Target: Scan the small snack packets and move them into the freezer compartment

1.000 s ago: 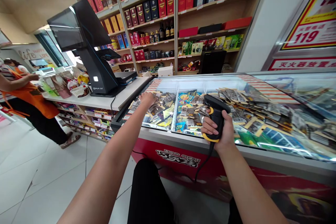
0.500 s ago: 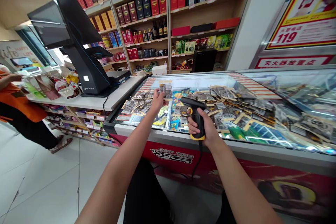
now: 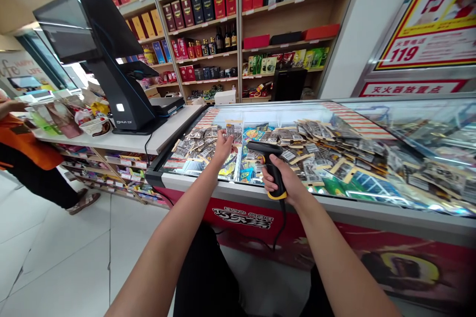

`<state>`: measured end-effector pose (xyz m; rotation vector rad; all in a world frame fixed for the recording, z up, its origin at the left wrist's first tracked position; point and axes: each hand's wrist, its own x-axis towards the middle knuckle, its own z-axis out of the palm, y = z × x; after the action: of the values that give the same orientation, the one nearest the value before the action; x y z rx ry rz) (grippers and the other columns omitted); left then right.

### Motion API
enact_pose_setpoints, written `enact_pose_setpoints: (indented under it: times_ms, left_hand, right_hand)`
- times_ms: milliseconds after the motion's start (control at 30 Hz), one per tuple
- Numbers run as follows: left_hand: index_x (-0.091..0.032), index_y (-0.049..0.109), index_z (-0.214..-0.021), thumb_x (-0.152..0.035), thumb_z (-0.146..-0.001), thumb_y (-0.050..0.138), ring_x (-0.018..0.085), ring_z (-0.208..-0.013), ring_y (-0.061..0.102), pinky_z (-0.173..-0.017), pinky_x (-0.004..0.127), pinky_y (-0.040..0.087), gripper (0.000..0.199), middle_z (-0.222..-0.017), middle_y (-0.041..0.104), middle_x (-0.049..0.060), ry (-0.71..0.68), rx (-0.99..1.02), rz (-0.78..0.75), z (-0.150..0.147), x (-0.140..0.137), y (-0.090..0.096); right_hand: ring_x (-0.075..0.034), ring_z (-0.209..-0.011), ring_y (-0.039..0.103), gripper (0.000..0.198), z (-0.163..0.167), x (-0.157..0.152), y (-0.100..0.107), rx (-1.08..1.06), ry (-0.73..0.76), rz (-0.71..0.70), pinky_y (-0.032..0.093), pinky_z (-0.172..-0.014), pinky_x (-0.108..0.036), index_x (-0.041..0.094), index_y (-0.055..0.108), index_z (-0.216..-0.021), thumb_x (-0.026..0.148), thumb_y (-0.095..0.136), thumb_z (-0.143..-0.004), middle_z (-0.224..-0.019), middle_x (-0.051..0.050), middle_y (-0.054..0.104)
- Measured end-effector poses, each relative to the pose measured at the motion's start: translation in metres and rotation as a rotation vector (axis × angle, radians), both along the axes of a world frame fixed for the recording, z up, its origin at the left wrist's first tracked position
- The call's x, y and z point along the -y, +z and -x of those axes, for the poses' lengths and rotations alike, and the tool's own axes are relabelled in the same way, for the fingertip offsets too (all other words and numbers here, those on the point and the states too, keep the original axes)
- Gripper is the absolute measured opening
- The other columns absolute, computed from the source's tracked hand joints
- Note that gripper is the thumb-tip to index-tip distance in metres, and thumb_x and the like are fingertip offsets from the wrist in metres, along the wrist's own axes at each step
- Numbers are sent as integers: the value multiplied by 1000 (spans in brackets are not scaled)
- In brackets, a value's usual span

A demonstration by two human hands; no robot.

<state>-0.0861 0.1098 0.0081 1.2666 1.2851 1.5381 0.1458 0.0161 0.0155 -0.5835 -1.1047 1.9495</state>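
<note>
My right hand (image 3: 281, 178) is wrapped round the grip of a black and yellow handheld barcode scanner (image 3: 274, 166). Its head points left, toward my other hand, and a cable hangs from the grip. Over the left part of the freezer, my left hand (image 3: 224, 146) pinches a small dark snack packet (image 3: 234, 129) with a pale tan edge. The packet is upright, its front facing me, and fingers cover its lower left part. Beneath both hands, many similar packets (image 3: 290, 134) lie on the chest freezer's glass top (image 3: 277, 116).
A counter (image 3: 139, 143) with a till (image 3: 111, 74) and a bowl (image 3: 97, 128) stands at the left. Another person in orange (image 3: 29, 143) is at the far left. Shelves (image 3: 208, 25) of boxes and bottles line the back wall. A fire notice (image 3: 424, 25) hangs at right.
My right hand has moved the scanner slightly left, closer to the packet. My left hand keeps hold of the packet, now a little lower. The view has shifted slightly.
</note>
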Motion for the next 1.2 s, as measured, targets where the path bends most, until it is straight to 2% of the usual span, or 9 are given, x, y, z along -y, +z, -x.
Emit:
enact_pose_setpoints:
  times_ms: [267,433,533,600,667,800,1000,1100,1200]
  left_hand:
    - [-24,39,-124,-35,-107,56,12,-42,55,-50,24,37,27,-64,47,-11,-48,-2,-7,-1,5,-4]
    - [-21,41,-131,-35,-110,42,17,-49,61,-56,29,44,25,-71,58,-4,63,-147,185,-20,7,2]
    - [-15,43,-136,-34,-109,41,27,-79,76,-73,36,53,33,-96,74,12,165,-488,248,-37,13,10]
    - [-11,43,-140,-34,-107,44,34,-104,77,-87,40,54,41,-114,75,23,188,-719,245,-48,18,17]
    - [-9,44,-142,-39,-107,44,38,-117,74,-96,44,52,47,-122,74,27,160,-894,252,-57,22,22]
    - [-9,55,-136,-52,-108,38,41,-133,63,-112,49,45,54,-135,69,28,56,-1175,166,-67,18,22]
    - [-18,46,-156,-67,-107,33,38,-150,46,-122,53,35,71,-160,52,20,13,-1202,53,-62,3,7]
    - [-22,47,-157,-64,-108,31,36,-149,45,-122,52,35,67,-161,52,17,133,-1221,15,-45,1,14]
    - [-18,61,-142,-57,-106,40,39,-144,47,-121,54,35,57,-152,58,20,391,-1290,99,-10,-2,32]
  right_hand:
    - [-4,-38,34,50,-4,-3,-3,-88,41,6,37,-39,-18,20,65,-98,64,86,-83,-55,8,49]
    - [-3,-37,28,44,-17,-9,-6,-358,-20,66,37,-40,-15,21,64,-100,55,86,-84,-55,10,46]
    - [-3,-38,31,42,-22,-11,-7,-454,-65,121,40,-41,-14,20,62,-101,49,87,-84,-56,11,45]
    - [-3,-38,32,41,-22,-11,-7,-467,-64,135,41,-41,-14,20,61,-101,48,86,-85,-56,11,45]
    - [-3,-38,32,40,-21,-11,-7,-456,-51,126,41,-41,-15,20,62,-100,48,86,-85,-56,11,45]
    - [-3,-37,31,42,-20,-10,-6,-438,-42,113,41,-40,-15,19,63,-101,49,87,-84,-55,11,46]
    - [-3,-37,33,40,-21,-10,-6,-425,-39,105,41,-40,-15,19,64,-101,49,86,-85,-55,10,47]
    - [-3,-37,33,40,-21,-9,-5,-418,-40,103,41,-40,-15,20,64,-101,50,86,-85,-56,10,46]
    - [-3,-37,31,39,-21,-8,-5,-406,-32,101,42,-41,-16,20,65,-101,50,85,-85,-56,10,44]
